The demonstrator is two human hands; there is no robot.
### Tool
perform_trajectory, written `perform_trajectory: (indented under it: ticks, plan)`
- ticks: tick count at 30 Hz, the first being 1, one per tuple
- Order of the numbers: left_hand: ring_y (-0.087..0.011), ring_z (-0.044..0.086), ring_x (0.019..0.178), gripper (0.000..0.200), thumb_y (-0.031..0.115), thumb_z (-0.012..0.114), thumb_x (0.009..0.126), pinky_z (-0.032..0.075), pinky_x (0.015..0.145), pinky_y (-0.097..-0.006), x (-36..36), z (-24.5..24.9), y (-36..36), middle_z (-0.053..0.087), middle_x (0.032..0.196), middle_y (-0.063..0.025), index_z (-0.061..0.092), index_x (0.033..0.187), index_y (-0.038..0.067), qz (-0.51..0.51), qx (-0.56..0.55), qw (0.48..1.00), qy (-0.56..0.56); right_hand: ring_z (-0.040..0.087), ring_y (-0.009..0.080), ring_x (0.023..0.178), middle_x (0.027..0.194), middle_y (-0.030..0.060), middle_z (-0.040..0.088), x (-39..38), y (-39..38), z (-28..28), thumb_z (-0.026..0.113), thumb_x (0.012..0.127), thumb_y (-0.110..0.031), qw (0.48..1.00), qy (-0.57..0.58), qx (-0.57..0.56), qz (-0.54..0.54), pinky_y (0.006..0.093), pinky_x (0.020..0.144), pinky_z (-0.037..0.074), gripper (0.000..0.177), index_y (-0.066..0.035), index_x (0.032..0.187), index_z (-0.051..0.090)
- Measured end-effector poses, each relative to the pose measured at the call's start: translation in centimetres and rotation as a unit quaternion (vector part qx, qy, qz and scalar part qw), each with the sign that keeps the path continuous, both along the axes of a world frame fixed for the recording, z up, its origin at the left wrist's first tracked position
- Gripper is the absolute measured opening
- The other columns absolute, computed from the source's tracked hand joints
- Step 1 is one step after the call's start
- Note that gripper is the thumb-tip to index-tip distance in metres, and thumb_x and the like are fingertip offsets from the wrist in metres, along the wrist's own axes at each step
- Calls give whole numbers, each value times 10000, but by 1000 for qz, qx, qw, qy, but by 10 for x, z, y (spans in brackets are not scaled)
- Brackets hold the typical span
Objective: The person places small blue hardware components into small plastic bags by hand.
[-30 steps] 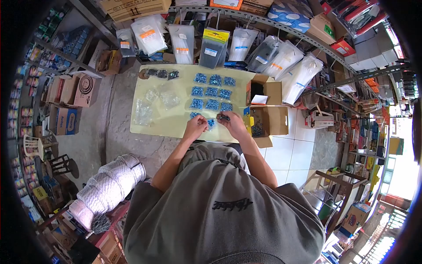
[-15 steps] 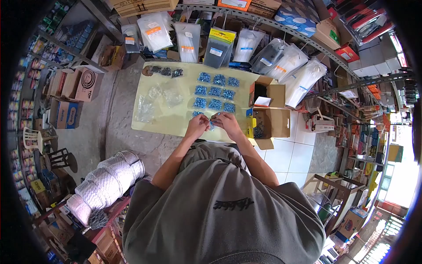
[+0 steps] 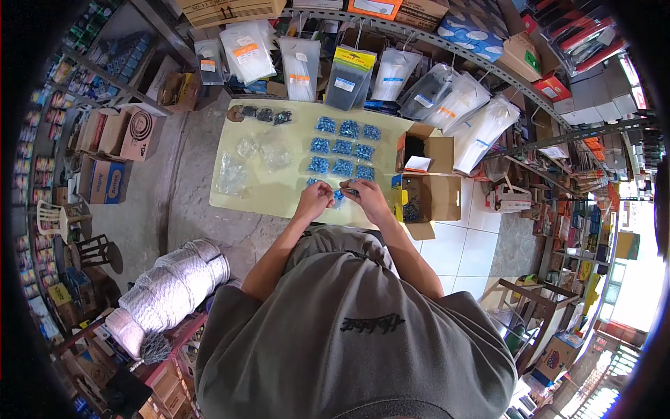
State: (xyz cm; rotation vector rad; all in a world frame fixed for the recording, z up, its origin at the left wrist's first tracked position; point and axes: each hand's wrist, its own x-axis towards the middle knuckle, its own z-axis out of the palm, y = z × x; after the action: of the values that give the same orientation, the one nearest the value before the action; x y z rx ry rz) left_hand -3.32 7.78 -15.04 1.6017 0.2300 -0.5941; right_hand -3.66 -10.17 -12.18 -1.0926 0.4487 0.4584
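My left hand and my right hand are close together over the table's near edge. Between them is a small clear bag with blue pieces in it, pinched by the fingers of both hands. Rows of similar filled blue bags lie just beyond on the pale yellow table; one in the nearest row is partly hidden by my left hand. Clear plastic bags lie on the table's left part, and several dark packets are at its far left corner.
Two open cardboard boxes, one with dark contents and one below it, stand at the table's right end. Packs of cable ties hang from the shelf beyond. A large wrapped roll lies at the lower left.
My right hand has shifted slightly and more of the blue in the small bag shows between my hands. The view has moved a little.
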Motion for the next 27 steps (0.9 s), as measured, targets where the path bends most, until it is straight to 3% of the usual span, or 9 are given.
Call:
perform_trajectory:
  ticks: [9, 14, 21, 27]
  plan:
    - [-146, 626, 676, 127, 7, 580, 861, 521, 603, -269, 2, -4, 2, 620, 821, -90, 536, 972, -36, -1, -10, 1000, -2, 608, 282, 1007, 1056, 202, 612, 5, -11, 7, 503, 912, -64, 994, 30, 104, 19, 380, 937, 517, 223, 127, 997, 581]
    - [-145, 626, 682, 120, 1, 572, 859, 523, 605, -269, 3, -2, 2, 619, 818, -88, 540, 969, -33, -8, -8, 1000, -3, 649, 257, 891, 974, 184, 637, 6, -14, 10, 525, 895, -44, 995, 33, 65, 75, 342, 852, 556, 209, 135, 962, 608]
    - [-145, 625, 680, 110, -1, 577, 849, 520, 602, -269, 2, -2, 1, 623, 803, -88, 547, 949, -36, -2, -22, 1000, -4, 656, 240, 871, 956, 181, 643, 9, -10, 3, 542, 881, -30, 996, 29, 42, 77, 312, 802, 562, 205, 140, 966, 618]
    - [-146, 626, 683, 120, 10, 587, 852, 523, 606, -275, 2, 0, 3, 631, 809, -92, 546, 954, -38, -12, -16, 1000, -7, 649, 178, 805, 895, 143, 670, 8, -5, 7, 594, 866, -80, 992, -13, -60, 108, 267, 737, 527, 228, 125, 941, 656]
